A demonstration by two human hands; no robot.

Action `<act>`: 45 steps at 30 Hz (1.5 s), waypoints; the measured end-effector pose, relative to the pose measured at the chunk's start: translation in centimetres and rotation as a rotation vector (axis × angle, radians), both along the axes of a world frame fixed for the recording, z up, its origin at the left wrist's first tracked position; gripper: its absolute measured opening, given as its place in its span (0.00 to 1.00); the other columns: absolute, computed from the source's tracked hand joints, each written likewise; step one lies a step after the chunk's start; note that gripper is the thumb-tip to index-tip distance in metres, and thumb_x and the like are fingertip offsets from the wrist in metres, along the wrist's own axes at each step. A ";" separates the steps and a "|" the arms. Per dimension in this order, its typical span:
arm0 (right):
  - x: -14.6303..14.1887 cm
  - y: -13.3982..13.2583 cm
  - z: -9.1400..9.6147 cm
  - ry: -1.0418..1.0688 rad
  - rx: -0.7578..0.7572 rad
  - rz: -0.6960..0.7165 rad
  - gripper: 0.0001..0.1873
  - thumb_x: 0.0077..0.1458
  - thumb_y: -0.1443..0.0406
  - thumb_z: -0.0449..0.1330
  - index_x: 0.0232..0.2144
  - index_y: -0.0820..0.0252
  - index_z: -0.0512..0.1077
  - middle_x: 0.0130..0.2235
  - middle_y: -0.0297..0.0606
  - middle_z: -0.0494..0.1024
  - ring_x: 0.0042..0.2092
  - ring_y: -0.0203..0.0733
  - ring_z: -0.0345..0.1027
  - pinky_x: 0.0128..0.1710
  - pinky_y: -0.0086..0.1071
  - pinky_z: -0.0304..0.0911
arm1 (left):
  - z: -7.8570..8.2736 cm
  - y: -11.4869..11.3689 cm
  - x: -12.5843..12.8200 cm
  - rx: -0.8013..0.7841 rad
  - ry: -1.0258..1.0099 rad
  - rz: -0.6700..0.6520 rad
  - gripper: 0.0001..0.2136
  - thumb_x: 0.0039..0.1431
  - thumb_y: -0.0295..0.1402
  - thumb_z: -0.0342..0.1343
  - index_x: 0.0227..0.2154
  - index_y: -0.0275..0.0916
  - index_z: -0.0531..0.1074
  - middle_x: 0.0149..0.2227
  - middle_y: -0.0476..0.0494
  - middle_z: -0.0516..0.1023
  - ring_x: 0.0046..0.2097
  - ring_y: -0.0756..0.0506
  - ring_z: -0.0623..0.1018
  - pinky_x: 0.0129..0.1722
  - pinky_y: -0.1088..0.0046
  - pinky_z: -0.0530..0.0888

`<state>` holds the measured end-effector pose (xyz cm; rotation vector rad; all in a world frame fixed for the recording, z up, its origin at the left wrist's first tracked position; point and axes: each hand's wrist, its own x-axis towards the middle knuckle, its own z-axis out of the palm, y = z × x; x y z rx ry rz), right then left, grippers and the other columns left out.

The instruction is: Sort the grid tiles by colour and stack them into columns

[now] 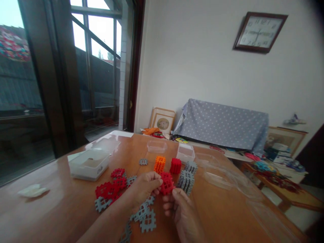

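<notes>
Between my two hands, above the table, is a red interlocking plastic square (167,184) with notched edges and a windowed middle. My left hand (149,184) pinches its left side. The fingers of my right hand (179,202) are closed at its lower right corner. Just beyond stand an orange stack of squares (159,164), a red stack (175,165) and grey stacks (186,180). Loose red squares (107,189) lie to the left of my left hand. Loose grey squares (148,220) lie below it, partly hidden by my forearm.
A clear plastic box (88,165) stands at the left, near a crumpled white tissue (33,191). At the back are a shallow clear tray (157,146) and a white box (185,153). Clear plastic lids (219,179) lie along the right side of the wooden table (217,216).
</notes>
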<state>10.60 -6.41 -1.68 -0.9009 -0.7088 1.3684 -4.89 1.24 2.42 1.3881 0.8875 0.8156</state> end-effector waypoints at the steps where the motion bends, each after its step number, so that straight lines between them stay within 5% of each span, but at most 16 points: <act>1: 0.2 0.0 -0.1 -0.035 0.005 -0.017 0.20 0.55 0.49 0.65 0.33 0.59 0.72 0.32 0.38 0.80 0.31 0.37 0.71 0.29 0.29 0.63 | 0.1 0.0 -0.1 0.015 0.010 0.008 0.12 0.58 0.42 0.58 0.33 0.36 0.72 0.27 0.50 0.74 0.29 0.51 0.71 0.32 0.74 0.66; 9: 1.1 0.4 -0.5 -0.099 -0.003 -0.038 0.17 0.57 0.52 0.64 0.30 0.59 0.72 0.28 0.34 0.74 0.27 0.33 0.62 0.27 0.27 0.56 | 0.0 0.2 0.1 0.219 0.086 0.018 0.19 0.57 0.37 0.58 0.50 0.37 0.69 0.28 0.53 0.73 0.29 0.50 0.71 0.31 0.75 0.66; 16: 1.5 0.6 -0.9 -0.094 0.018 -0.056 0.16 0.58 0.52 0.63 0.31 0.59 0.72 0.27 0.32 0.72 0.26 0.33 0.59 0.26 0.26 0.55 | 0.4 -0.6 0.2 0.552 0.284 -0.022 0.26 0.51 0.29 0.61 0.55 0.43 0.69 0.46 0.46 0.79 0.45 0.45 0.77 0.48 0.69 0.72; 23: 1.6 0.9 -0.8 -0.090 0.018 -0.065 0.17 0.58 0.50 0.62 0.33 0.58 0.74 0.28 0.32 0.73 0.26 0.33 0.60 0.26 0.27 0.55 | 0.4 -0.1 -0.1 0.696 0.442 0.060 0.25 0.50 0.31 0.62 0.54 0.42 0.71 0.48 0.45 0.80 0.49 0.42 0.78 0.52 0.66 0.72; 32: 1.5 0.4 -0.7 -0.200 -0.034 -0.155 0.17 0.59 0.52 0.59 0.38 0.59 0.75 0.25 0.31 0.72 0.24 0.34 0.60 0.24 0.27 0.54 | 1.8 4.0 -1.4 0.612 0.462 0.109 0.27 0.51 0.38 0.62 0.55 0.38 0.73 0.54 0.39 0.78 0.54 0.39 0.77 0.56 0.65 0.71; 45: 1.6 0.4 -0.5 -0.168 -0.041 -0.155 0.15 0.57 0.53 0.60 0.36 0.59 0.75 0.25 0.31 0.72 0.24 0.33 0.60 0.23 0.27 0.53 | 1.6 4.7 0.7 0.573 0.560 -0.033 0.24 0.47 0.38 0.64 0.49 0.40 0.77 0.52 0.39 0.80 0.52 0.36 0.77 0.55 0.62 0.69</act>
